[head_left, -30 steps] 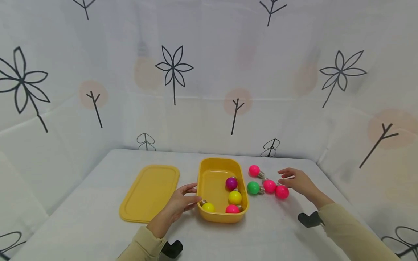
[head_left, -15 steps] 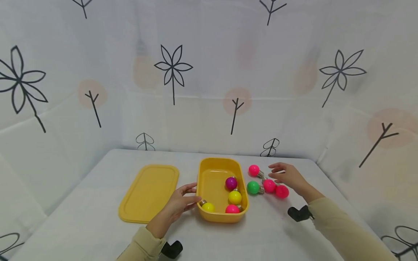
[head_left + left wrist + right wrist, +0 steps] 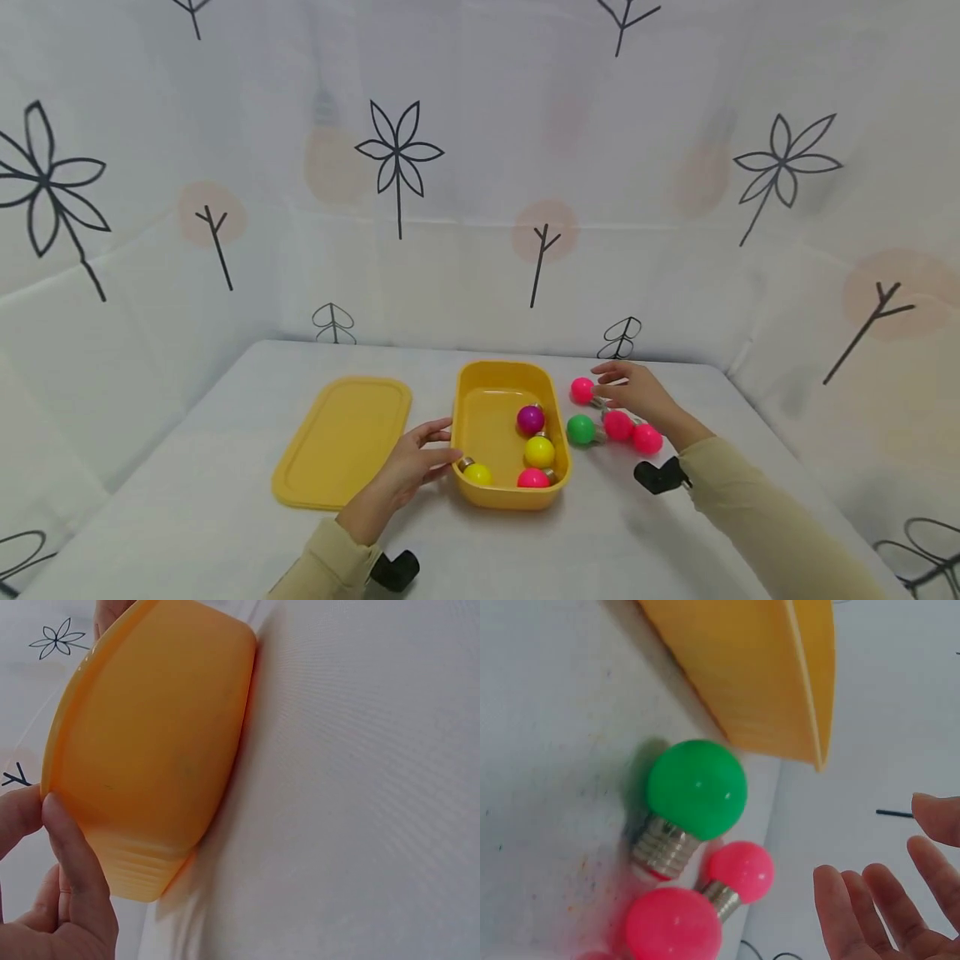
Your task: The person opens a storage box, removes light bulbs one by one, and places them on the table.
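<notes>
My left hand [image 3: 408, 471] pinches the left rim of a yellow plastic container [image 3: 491, 497] between thumb and fingers. Inside lie a purple bulb [image 3: 530, 419], a yellow bulb [image 3: 539, 452], a pink bulb [image 3: 533, 478] and another yellow bulb [image 3: 477, 474] in the near left corner. Above the bulbs right of the container hovers my right hand [image 3: 641, 397], fingers extended and holding nothing. Nearest to it is the far pink bulb [image 3: 582, 390], its metal base partly covered. A green bulb [image 3: 697, 789] and two pink bulbs [image 3: 618, 425] lie just nearer.
A flat yellow lid [image 3: 341, 446] lies on the white table [image 3: 225, 467] left of the container. White cloth walls [image 3: 465, 275] with plant drawings stand behind and at both sides. Black wrist mounts [image 3: 395, 572] jut from both sleeves.
My right hand has moved left and slightly away from me, from above the near pink bulbs to the far pink bulb. The left hand and container have stayed put.
</notes>
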Demonstrator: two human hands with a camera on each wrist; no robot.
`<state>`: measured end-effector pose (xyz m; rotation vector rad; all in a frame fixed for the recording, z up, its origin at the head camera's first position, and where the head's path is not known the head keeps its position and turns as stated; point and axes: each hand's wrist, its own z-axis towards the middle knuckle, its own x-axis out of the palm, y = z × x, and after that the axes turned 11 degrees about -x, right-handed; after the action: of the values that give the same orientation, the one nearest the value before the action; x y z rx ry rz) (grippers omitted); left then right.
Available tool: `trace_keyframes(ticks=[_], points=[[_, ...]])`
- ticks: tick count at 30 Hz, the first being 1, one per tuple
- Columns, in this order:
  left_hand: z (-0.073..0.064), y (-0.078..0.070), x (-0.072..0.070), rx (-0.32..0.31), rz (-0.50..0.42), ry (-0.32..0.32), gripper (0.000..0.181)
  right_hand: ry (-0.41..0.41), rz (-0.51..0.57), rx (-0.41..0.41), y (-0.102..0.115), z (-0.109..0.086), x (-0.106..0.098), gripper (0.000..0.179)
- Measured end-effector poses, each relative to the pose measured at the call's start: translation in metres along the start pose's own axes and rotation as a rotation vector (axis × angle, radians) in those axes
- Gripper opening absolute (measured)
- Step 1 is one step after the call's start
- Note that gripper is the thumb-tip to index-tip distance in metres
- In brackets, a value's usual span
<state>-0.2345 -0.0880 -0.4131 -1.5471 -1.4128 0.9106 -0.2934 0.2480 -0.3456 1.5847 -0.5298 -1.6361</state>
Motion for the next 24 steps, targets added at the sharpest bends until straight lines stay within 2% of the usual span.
trace_keyframes(ticks=[4, 16, 24], points=[[0.001, 0.001, -0.001, -0.001, -0.002, -0.005, 0.056, 0.006, 0.023, -0.011, 0.007, 0.005, 0.006, 0.045], [0.001, 0.000, -0.001, 0.000, 0.001, 0.019, 0.059, 0.010, 0.005, -0.030, 0.028, 0.018, 0.025, 0.041], [0.001, 0.000, 0.000, 0.001, 0.005, 0.019, 0.059, 0.030, 0.080, -0.041, 0.043, 0.024, 0.040, 0.041]])
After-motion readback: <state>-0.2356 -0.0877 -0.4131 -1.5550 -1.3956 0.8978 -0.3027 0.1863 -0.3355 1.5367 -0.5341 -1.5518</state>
